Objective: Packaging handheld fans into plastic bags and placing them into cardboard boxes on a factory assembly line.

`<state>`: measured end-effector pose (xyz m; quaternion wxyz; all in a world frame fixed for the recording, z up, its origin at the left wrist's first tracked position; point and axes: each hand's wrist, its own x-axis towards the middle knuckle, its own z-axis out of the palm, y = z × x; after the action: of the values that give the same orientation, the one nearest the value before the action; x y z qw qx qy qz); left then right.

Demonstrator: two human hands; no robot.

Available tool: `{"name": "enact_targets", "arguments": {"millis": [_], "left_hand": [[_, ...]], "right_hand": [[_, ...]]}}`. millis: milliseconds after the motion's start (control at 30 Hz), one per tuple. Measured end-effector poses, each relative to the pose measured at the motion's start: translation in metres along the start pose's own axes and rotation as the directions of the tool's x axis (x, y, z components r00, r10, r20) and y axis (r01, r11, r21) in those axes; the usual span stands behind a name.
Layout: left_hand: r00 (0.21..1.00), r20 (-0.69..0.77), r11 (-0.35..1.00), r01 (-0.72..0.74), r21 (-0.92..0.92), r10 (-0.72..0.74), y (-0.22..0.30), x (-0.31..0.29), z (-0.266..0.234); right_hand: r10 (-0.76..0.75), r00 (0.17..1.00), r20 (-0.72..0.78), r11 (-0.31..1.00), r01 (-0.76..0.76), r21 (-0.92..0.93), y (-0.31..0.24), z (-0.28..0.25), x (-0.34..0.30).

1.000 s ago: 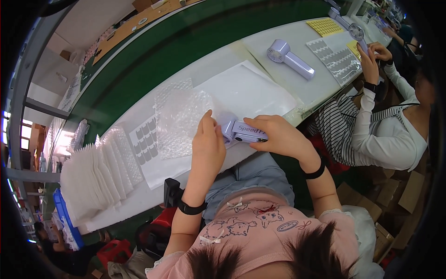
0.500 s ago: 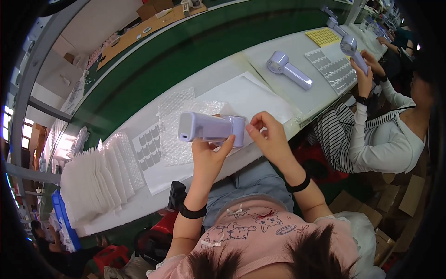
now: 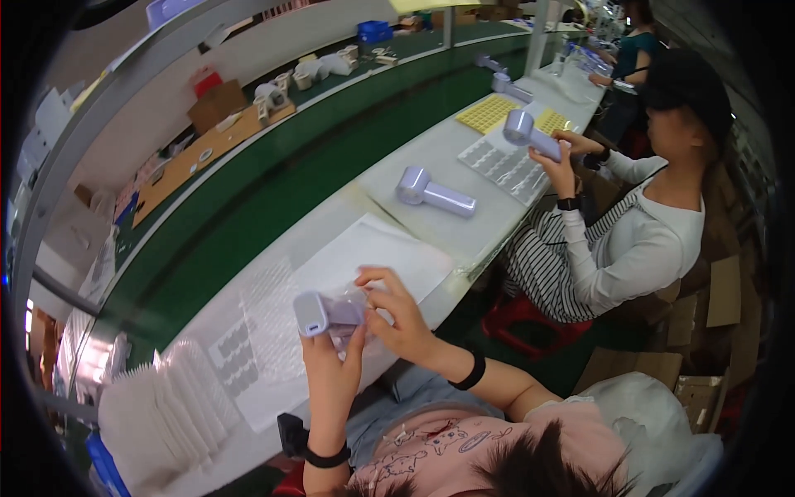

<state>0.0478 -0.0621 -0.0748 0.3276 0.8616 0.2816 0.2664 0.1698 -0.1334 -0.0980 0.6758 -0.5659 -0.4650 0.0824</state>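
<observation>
A lavender handheld fan [image 3: 312,316] is held above the bench, its handle end with a small port turned toward me. My left hand [image 3: 333,369] is closed around it from below, thumb along the side. My right hand [image 3: 399,321] is closed at the fan's far end, its fingers curled against the head. The fan's head is blurred and partly hidden by the fingers, with a clear, shiny patch beside them. Under the fan lie bubble wrap [image 3: 269,311] and a white sheet [image 3: 364,248].
A stack of white bubble bags [image 3: 157,422] stands at the left, beside a sheet of grey stickers [image 3: 236,360]. Another lavender fan [image 3: 435,195] lies farther right. A co-worker [image 3: 629,224] holds a fan near a sticker sheet [image 3: 505,170] and a yellow sheet [image 3: 489,113].
My view has swung right, so the bench appears shifted left and down. My right hand, apart from the fan before, now touches its head. The fan's handle end has turned more toward me.
</observation>
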Motion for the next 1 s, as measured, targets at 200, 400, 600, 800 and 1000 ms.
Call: {"name": "enact_targets", "arguments": {"millis": [200,400,600,800,1000], "left_hand": [[0.988,0.107,0.99,-0.098,-0.102,0.109,0.023,-0.013,-0.008],[0.953,0.161,0.966,-0.254,-0.036,0.257,0.007,-0.021,0.003],[0.927,-0.004,0.927,-0.375,-0.016,0.375,0.009,-0.008,0.002],[0.952,0.152,0.961,-0.251,-0.115,0.267,-0.004,-0.009,0.006],[0.984,0.096,0.814,0.176,-0.553,-0.148,-0.016,-0.037,0.018]], "right_hand": [[0.218,0.976,-0.019,0.833,-0.176,0.525,0.009,0.004,-0.012],[0.461,0.885,0.057,0.55,-0.336,0.765,-0.001,0.004,-0.013],[0.506,0.862,-0.03,0.595,-0.323,0.736,0.001,0.009,-0.004],[0.519,0.837,0.175,0.565,-0.489,0.665,-0.016,0.0,0.003],[0.326,0.91,0.257,0.594,-0.409,0.693,-0.04,0.004,0.005]]}}
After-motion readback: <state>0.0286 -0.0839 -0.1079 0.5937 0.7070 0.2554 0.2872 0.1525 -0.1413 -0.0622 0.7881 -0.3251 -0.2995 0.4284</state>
